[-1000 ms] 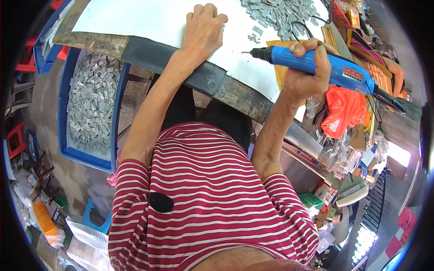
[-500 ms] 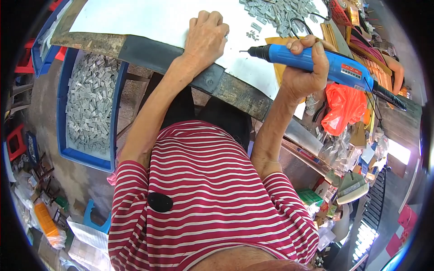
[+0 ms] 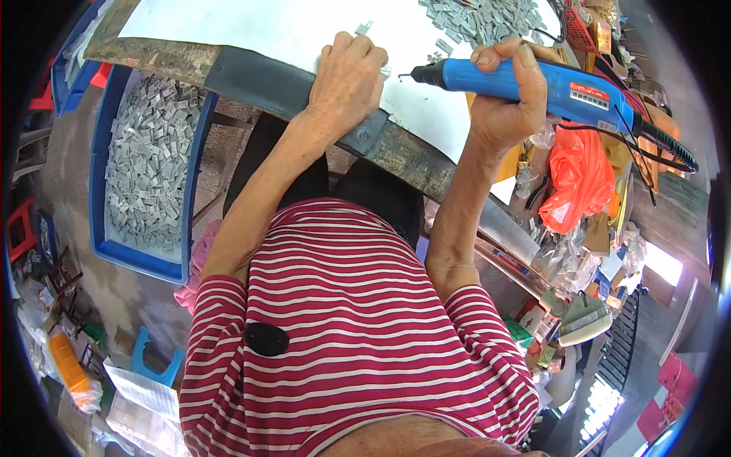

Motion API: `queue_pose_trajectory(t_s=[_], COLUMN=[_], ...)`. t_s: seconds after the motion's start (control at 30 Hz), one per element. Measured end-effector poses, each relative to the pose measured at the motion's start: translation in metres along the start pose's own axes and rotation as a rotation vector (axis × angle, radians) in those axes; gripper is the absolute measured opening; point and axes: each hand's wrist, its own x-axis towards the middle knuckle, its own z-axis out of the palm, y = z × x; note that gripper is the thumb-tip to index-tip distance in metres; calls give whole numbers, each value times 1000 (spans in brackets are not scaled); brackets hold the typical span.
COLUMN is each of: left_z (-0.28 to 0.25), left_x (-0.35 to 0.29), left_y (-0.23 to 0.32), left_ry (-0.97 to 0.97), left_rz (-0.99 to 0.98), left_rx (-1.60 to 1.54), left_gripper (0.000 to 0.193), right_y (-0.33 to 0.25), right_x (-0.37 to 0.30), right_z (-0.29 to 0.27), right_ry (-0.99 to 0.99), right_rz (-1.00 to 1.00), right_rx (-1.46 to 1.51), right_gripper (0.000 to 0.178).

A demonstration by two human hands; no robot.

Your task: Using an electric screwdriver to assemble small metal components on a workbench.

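Observation:
My left hand (image 3: 346, 84) rests on the white-covered table top, fingers curled. A small grey metal piece (image 3: 386, 71) pokes out at its thumb side, pinched there, mostly hidden. Another such metal piece (image 3: 364, 28) lies just beyond the knuckles. My right hand (image 3: 509, 95) is wrapped round a blue electric screwdriver (image 3: 567, 93), held nearly level above the table. Its black nose and thin bit point left, a short way from the piece at my left hand. Past the screwdriver, tiny dark screws (image 3: 435, 57) lie in a small heap beside a pile of grey metal pieces (image 3: 487, 21).
A blue tray (image 3: 97, 175) full of small metal pieces stands left of my knees. The table's worn front edge (image 3: 415, 156) carries a dark strip. At right are a red plastic bag (image 3: 575, 179), the screwdriver's black cable (image 3: 670, 148), a red basket (image 3: 577, 30) and assorted clutter.
The screwdriver's bit has come slightly up and closer to my left hand. My left hand has drawn back a little, and a metal piece now shows beyond its knuckles.

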Motion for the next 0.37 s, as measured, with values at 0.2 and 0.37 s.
queue_pose_trajectory(t_s=[0.2,0.37], left_z=[1,-3], left_x=[-1,0], left_y=[-1,2], left_ry=[-10,-9], left_rz=[-19,-47], left_rx=[-12,-55], left_gripper=[17,18], right_y=[8,8], right_x=[2,2], right_z=[4,6], right_ry=[-15,-15], right_rz=[11,25], right_rx=[9,-4], right_gripper=[15,16])
